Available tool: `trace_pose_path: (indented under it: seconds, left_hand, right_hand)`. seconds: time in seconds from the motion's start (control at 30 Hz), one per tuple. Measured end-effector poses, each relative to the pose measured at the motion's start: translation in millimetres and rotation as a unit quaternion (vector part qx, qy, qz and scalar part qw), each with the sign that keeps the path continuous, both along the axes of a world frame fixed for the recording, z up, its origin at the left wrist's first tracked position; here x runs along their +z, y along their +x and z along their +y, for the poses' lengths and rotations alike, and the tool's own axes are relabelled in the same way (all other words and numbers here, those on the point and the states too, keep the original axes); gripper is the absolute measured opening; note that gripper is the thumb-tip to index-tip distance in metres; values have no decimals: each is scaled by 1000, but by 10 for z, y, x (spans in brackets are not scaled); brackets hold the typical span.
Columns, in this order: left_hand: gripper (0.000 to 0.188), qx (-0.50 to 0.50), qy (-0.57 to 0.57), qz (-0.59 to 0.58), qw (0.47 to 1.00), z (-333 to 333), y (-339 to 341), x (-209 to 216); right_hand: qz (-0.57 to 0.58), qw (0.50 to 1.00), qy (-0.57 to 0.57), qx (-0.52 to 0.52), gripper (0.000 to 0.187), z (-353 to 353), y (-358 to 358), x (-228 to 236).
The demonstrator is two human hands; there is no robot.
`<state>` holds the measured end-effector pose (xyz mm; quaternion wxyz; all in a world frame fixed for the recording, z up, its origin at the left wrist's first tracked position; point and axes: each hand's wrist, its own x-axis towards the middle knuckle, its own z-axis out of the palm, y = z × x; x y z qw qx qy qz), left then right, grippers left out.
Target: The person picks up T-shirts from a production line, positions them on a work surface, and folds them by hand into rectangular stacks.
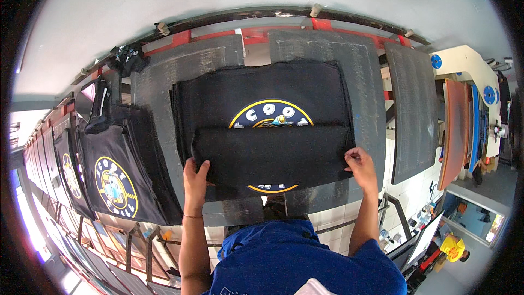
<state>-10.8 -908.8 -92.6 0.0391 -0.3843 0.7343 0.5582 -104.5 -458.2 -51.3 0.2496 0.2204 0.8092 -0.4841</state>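
A person in a blue shirt [305, 254] is standing at 2 wide gray boards [155, 90], and a stack of black cloths [327, 90] is lying across them. A plain black cloth [273, 153] is lying over the lower part of that stack, covering the middle of a round print [272, 107] whose yellow rim is showing above and below it. The 2 hands are resting well apart, 1 at each side of the plain black cloth. The left hand [195, 177] is gripping its lower left corner, with the thumb lying on top (the other fingers are partly hiding). The right hand [361, 166] is pinching the right edge between thumb and fingertips. To the left, a pile of printed cloths [114, 186] is showing a similar round picture with a light blue scooter. To the right, a narrow gray board [414, 114] is sitting beside the wide ones, and farther off another person [452, 247] is wearing yellow
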Motion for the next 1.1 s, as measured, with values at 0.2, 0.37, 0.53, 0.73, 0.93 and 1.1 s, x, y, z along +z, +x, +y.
trace_pose_path:
  seconds: [0.2,0.37,0.53,0.73,0.93,1.1]
  left_hand:
    - [37,-244,-361,179,882,225,-856,190]
    - [52,-464,-459,221,725,191,-1787,-152]
    - [58,-355,-563,147,732,-95,-2351,-377]
    - [63,-477,-475,172,720,262,-2043,-176]
    - [57,-329,-602,89,722,-555,-2161,-410]
    - [59,-270,-570,93,771,-413,-2012,-400]
  right_hand:
    - [375,874,168,260,29,-973,-743,-9]
    - [429,742,232,460,53,-1430,-1532,-486]
    - [427,747,435,263,55,-1288,-2338,-702]
    - [457,648,173,584,52,-1887,-1503,-418]
    - [429,695,544,192,54,-738,-2369,-546]
    - [453,654,330,508,52,-1386,-1767,-223]
